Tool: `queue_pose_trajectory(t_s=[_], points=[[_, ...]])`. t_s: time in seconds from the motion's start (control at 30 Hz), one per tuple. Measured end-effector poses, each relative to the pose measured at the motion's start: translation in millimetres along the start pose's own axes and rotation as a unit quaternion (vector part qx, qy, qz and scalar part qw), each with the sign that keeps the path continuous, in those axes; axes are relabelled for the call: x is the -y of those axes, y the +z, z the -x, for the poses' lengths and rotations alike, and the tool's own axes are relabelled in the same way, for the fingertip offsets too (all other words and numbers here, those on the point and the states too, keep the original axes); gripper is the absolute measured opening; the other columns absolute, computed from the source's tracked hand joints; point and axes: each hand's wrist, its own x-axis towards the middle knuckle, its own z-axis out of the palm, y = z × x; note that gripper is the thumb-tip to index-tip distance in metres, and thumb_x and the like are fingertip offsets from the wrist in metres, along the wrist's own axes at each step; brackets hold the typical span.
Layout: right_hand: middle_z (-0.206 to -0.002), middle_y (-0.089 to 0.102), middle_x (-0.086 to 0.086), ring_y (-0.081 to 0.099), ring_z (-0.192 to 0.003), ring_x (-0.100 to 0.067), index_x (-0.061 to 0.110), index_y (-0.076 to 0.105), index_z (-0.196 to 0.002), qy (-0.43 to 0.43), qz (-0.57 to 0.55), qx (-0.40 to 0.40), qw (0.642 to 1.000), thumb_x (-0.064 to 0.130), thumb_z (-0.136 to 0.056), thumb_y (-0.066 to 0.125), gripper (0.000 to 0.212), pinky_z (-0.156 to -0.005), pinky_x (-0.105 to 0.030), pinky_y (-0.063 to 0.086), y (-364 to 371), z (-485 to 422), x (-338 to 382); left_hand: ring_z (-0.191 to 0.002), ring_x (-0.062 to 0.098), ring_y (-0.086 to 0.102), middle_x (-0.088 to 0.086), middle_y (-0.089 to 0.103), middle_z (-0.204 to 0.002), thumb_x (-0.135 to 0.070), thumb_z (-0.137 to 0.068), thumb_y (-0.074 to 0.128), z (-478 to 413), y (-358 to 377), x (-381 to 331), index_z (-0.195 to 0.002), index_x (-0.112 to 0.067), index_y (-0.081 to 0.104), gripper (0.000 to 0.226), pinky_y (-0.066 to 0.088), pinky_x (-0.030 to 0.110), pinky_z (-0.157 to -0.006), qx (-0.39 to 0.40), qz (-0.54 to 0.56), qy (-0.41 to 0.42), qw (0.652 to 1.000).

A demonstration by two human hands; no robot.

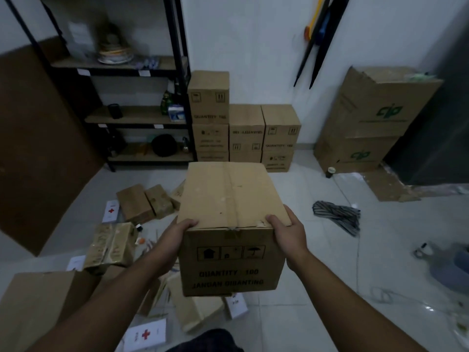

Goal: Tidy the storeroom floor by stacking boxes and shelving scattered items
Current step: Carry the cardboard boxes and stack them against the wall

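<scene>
Aloft, box (228,199) edge in left hand (175,240), right hand (289,235); seemingly open tiles (304,189)

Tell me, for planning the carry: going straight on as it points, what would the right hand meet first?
Beyond the carried box it grips, the right hand probably reaches the stacked boxes ahead; depth unclear.

Bare arms, dark clothing
The left hand (175,240) and right hand (289,232) are bare along the forearms; dark cloth (205,339) shows below.
</scene>
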Motion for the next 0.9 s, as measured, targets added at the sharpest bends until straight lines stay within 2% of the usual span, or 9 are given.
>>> queue_pose_trajectory(t_s=[0.1, 0.2, 0.43, 0.53, 0.6, 0.67, 0.73, 0.8, 0.9], points=[[-0.113, 0.073, 0.014, 0.068, -0.102, -0.01, 0.038, 0.065, -0.131, 0.007, -0.01, -0.003, 1.0, 0.043, -0.081, 0.076, 0.052, -0.098, -0.043, 0.057, -17.3, -39.0, 13.0, -0.105, 0.033, 0.071, 0.011, 0.076, -0.114, -0.036, -0.093, 0.064, -31.5, 29.5, -20.4, -0.128, -0.013, 0.065, 0.042, 0.055, 0.043, -0.09, 0.002, -0.014, -0.014, 1.0], [-0.111, 0.073, 0.015, 0.068, -0.101, -0.009, 0.039, 0.066, -0.128, 0.0, -0.013, -0.008, 1.0, 0.039, -0.084, 0.075, 0.044, -0.098, -0.043, 0.057, -30.9, -83.4, 25.5, -0.105, 0.032, 0.071, 0.011, 0.076, -0.113, -0.038, -0.094, 0.063, -71.6, 59.5, -40.2, -0.124, -0.012, 0.067, 0.039, 0.053, 0.045, -0.096, 0.016, -0.032, -0.008, 0.999], [-0.099, 0.062, 0.028, 0.063, -0.096, -0.005, 0.05, 0.056, -0.116, -0.022, 0.01, -0.048, 0.999, 0.035, -0.088, 0.075, 0.037, -0.098, -0.043, 0.055, -67.9, -240.7, 65.4, -0.106, 0.03, 0.071, 0.007, 0.075, -0.115, -0.034, -0.095, 0.063, -220.8, 156.5, -78.7, -0.131, -0.016, 0.061, 0.039, 0.056, 0.04, -0.082, 0.033, -0.008, 0.011, 0.999], [-0.095, 0.06, 0.031, 0.061, -0.091, -0.003, 0.05, 0.06, -0.108, -0.026, 0.019, -0.058, 0.998, 0.031, -0.089, 0.074, 0.031, -0.097, -0.042, 0.055, -77.3, -326.0, 96.8, -0.106, 0.029, 0.071, 0.006, 0.076, -0.114, -0.034, -0.095, 0.064, -291.6, 198.2, -104.2, -0.13, -0.017, 0.061, 0.04, 0.057, 0.044, -0.088, 0.035, 0.006, 0.012, 0.999], [-0.097, 0.061, 0.028, 0.06, -0.091, -0.004, 0.043, 0.063, -0.125, -0.02, 0.019, -0.059, 0.998, 0.03, -0.089, 0.075, 0.041, -0.094, -0.037, 0.053, -82.2, -376.8, 116.9, -0.106, 0.028, 0.072, 0.006, 0.076, -0.115, -0.036, -0.093, 0.065, -330.5, 219.4, -128.9, -0.132, -0.017, 0.061, 0.044, 0.057, 0.045, -0.09, 0.037, -0.001, 0.01, 0.999], [-0.105, 0.065, 0.018, 0.059, -0.093, -0.001, 0.037, 0.059, -0.138, -0.028, 0.015, -0.058, 0.998, 0.03, -0.089, 0.075, 0.052, -0.09, -0.032, 0.05, -83.1, -418.1, 138.9, -0.105, 0.027, 0.072, 0.005, 0.076, -0.114, -0.034, -0.095, 0.063, -364.0, 235.8, -156.1, -0.13, -0.017, 0.062, 0.039, 0.057, 0.041, -0.084, 0.036, -0.003, 0.017, 0.999], [-0.106, 0.065, 0.018, 0.058, -0.093, 0.004, 0.042, 0.055, -0.138, -0.029, 0.003, -0.057, 0.998, 0.029, -0.09, 0.075, 0.054, -0.088, -0.03, 0.05, -81.5, -456.9, 155.1, -0.105, 0.027, 0.072, 0.005, 0.076, -0.115, -0.032, -0.095, 0.064, -399.2, 249.5, -181.4, -0.129, -0.018, 0.063, 0.037, 0.056, 0.038, -0.082, 0.023, -0.003, 0.016, 1.0], [-0.103, 0.063, 0.026, 0.059, -0.093, 0.005, 0.045, 0.053, -0.137, -0.032, -0.019, -0.054, 0.998, 0.027, -0.09, 0.075, 0.055, -0.089, -0.029, 0.051, -79.3, -492.8, 167.1, -0.107, 0.027, 0.071, 0.004, 0.075, -0.117, -0.03, -0.094, 0.066, -432.2, 261.8, -203.1, -0.129, -0.019, 0.063, 0.037, 0.056, 0.043, -0.091, 0.017, -0.012, 0.029, 0.999], [-0.106, 0.063, 0.027, 0.06, -0.096, 0.005, 0.044, 0.052, -0.139, -0.032, -0.033, -0.052, 0.998, 0.027, -0.089, 0.076, 0.058, -0.092, -0.028, 0.051, -79.9, -547.9, 180.2, -0.11, 0.029, 0.07, 0.004, 0.075, -0.118, -0.029, -0.092, 0.067, -482.2, 282.6, -228.9, -0.131, -0.015, 0.063, 0.041, 0.052, 0.047, -0.101, 0.007, -0.02, 0.028, 0.999]])
